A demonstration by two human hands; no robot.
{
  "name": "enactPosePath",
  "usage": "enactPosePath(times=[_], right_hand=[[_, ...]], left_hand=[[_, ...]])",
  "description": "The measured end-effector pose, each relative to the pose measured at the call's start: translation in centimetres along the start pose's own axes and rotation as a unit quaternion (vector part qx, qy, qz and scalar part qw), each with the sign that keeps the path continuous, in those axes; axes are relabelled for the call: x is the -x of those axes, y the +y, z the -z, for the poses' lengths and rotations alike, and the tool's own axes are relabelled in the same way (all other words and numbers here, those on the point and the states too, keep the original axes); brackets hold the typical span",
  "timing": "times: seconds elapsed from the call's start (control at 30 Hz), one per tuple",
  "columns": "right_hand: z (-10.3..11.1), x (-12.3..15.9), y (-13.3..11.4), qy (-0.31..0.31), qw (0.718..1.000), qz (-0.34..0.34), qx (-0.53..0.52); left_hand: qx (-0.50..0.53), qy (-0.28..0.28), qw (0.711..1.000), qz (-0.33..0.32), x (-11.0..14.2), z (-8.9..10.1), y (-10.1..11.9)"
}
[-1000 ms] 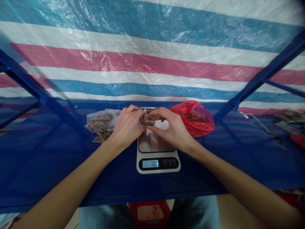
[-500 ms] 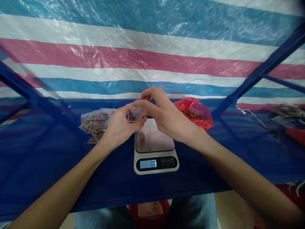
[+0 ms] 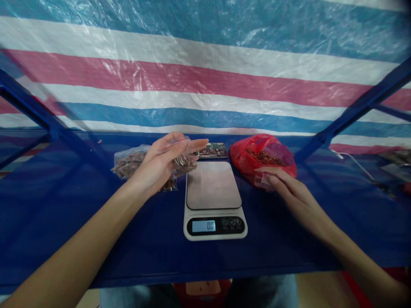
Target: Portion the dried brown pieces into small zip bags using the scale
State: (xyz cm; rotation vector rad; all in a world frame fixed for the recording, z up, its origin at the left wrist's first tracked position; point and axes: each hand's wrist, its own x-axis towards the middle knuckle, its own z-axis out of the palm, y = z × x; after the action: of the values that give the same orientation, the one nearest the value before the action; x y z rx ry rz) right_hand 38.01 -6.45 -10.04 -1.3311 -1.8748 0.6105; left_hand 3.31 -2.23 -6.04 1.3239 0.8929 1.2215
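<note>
Zip bag in the left, clear cup in the right, scale at 0.0!

Nearest to us, denim-clad legs (image 3: 128,296) show beneath the edge of the blue shelf (image 3: 154,256), with something red (image 3: 225,291) between them. Up on the shelf, dead centre, sits the white kitchen scale (image 3: 213,188), its display (image 3: 203,226) lit and its metal plate bare. Out to the right, the right hand (image 3: 289,188) has its fingers closed on a small clear cup (image 3: 263,181), right at the near side of the red plastic bag (image 3: 240,159), open-mouthed with reddish-brown bits (image 3: 263,157) inside. Over on the left, the left hand (image 3: 167,159) pinches a clear zip bag (image 3: 186,164) of brown pieces, forefinger stretched out, the bag by the scale's far left corner; touching or not, I can't tell. Beyond that wrist, more filled bags (image 3: 126,163) lie heaped. Behind the scale, a flat patterned item (image 3: 213,150) lies between the hands, and at the very back hangs the striped sheet (image 3: 205,77), blue, white and red.
</note>
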Motion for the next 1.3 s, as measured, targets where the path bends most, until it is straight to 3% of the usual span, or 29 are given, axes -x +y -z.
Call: enactPosePath(times=[0.23, 0.33, 0.43, 0.5, 0.53, 0.6, 0.73, 0.87, 0.97, 1.07, 1.3], right_hand=[[-1.0, 2.3, 0.5, -0.031, 0.992, 0.073, 0.096], [-0.8, 2.3, -0.1, -0.005, 0.982, 0.115, 0.151], [-0.5, 1.9, -2.4, 0.081, 0.972, 0.142, 0.169], [-1.0, 0.9, -4.6, 0.099, 0.978, 0.138, 0.122], [-1.6, 0.1, -5.8, 0.079, 0.985, 0.128, 0.081], [-3.2, -1.9, -8.0, 0.004, 0.994, 0.103, -0.025], [-7.0, -5.8, -10.6, -0.103, 0.971, 0.099, -0.192], [-8.8, -7.0, -10.5, -0.1, 0.946, 0.094, -0.293], [-8.7, -6.8, -9.5, -0.049, 0.939, 0.066, -0.334], [-8.3, -6.6, -8.5, -0.018, 0.934, 0.049, -0.354], [-7.5, -7.2, -7.9, -0.068, 0.934, 0.057, -0.347]], left_hand=[[0.035, 0.139, 0.99, 0.015, -0.4, -0.3, -0.9], [0.026, 0.128, 0.991, -0.004, 0.0, -1.1, -0.8], [0.02, 0.089, 0.996, -0.017, 0.5, -2.3, -0.8], [0.017, 0.062, 0.998, -0.021, 0.9, -3.0, -0.9], [0.015, 0.05, 0.998, -0.022, 1.1, -3.3, -0.9], [0.013, 0.033, 0.999, -0.029, 1.3, -3.5, -1.1], [-0.005, 0.03, 0.997, -0.074, 1.4, -3.1, -1.5], [0.004, 0.018, 0.997, -0.079, 1.4, -2.9, -1.6], [0.029, 0.002, 0.999, -0.043, 1.3, -3.0, -1.6], [0.009, 0.02, 0.998, -0.053, 1.1, -3.0, -1.8], [-0.053, 0.04, 0.993, -0.098, 1.2, -2.8, -1.9]])
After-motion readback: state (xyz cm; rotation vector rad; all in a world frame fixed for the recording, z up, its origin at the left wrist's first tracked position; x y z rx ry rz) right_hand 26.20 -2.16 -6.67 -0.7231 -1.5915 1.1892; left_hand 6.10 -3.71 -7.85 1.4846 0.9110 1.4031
